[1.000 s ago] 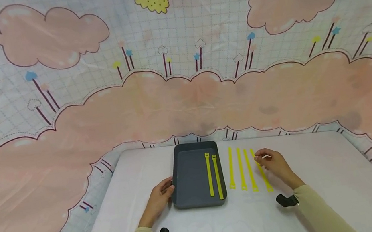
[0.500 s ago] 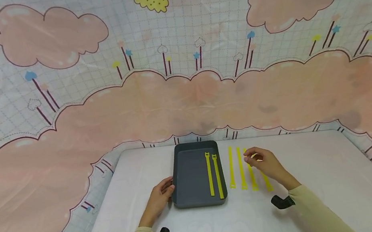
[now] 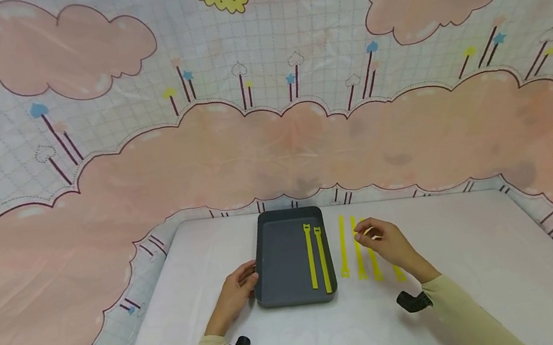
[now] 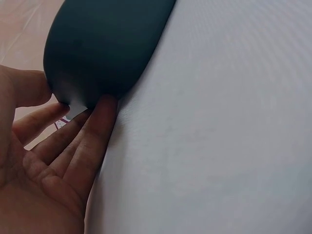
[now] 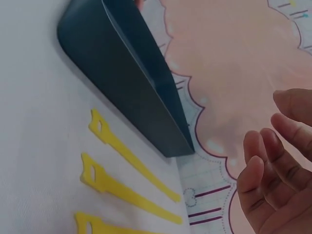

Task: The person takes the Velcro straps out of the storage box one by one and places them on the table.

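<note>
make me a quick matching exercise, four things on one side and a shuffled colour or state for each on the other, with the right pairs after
1. left hand
2. right hand
3. tray
4. strips in the tray

A. dark grey
B. raised, holding nothing
C. yellow
D. touching the tray's side

Pairs: 1-D, 2-B, 3-A, 4-C

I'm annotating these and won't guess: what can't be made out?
Head view: rightmost yellow strap, upper part hidden by the right grip.
Left wrist view: inside of the dark tray, hidden by its outer wall.
Right wrist view: lowest yellow strap, partly cut off by the bottom edge.
</note>
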Demonstrator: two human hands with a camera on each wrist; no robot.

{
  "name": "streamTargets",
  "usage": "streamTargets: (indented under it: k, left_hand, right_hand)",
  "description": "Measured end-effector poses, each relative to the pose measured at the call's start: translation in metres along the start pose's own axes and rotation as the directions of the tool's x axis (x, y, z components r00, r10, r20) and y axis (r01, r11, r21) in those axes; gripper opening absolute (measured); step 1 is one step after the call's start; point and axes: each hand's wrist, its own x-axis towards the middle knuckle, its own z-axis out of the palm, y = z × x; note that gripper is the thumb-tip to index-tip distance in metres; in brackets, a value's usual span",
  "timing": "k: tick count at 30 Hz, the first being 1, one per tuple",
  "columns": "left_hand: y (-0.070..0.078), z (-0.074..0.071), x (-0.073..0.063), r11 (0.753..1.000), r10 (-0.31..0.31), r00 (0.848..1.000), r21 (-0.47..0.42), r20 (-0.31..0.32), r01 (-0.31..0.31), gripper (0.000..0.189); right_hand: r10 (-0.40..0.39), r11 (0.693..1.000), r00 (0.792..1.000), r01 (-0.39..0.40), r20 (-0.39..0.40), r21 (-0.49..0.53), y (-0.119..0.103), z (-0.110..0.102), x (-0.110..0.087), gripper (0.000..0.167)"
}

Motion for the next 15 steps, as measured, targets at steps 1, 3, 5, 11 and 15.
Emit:
streamTargets:
  k: [1, 3, 5, 11, 15]
  left_hand:
    - [0.001, -0.001, 0.0, 1.0, -0.001, 1.0, 0.002, -0.001, 0.001, 0.044]
    - [0.003, -0.002, 0.001, 1.0, -0.005, 1.0, 0.005, -0.002, 0.005, 0.044]
    - [0.004, -0.002, 0.001, 1.0, -0.008, 1.0, 0.003, -0.01, 0.008, 0.044]
    - [0.004, 0.0, 0.002, 0.999, 0.029, 0.999, -0.015, -0.017, -0.029, 0.042]
    - [-0.001, 0.0, 0.002, 1.0, 0.015, 1.0, -0.017, -0.013, -0.016, 0.042]
  right_hand:
    - [-0.007, 1.0, 1.0, 0.007, -0.002, 0.002, 0.002, 0.002, 0.001, 0.019]
    - [-0.025, 1.0, 1.0, 0.025, -0.01, 0.003, 0.002, 0.004, 0.003, 0.019]
    - [-0.045, 0.999, 0.999, 0.045, -0.018, 0.004, 0.001, 0.007, 0.004, 0.02]
    - [-0.084, 0.996, 0.996, 0.083, -0.03, -0.023, -0.005, 0.017, 0.004, 0.018]
    - [-0.09, 0.995, 0.996, 0.089, -0.022, -0.044, -0.008, 0.024, 0.004, 0.019]
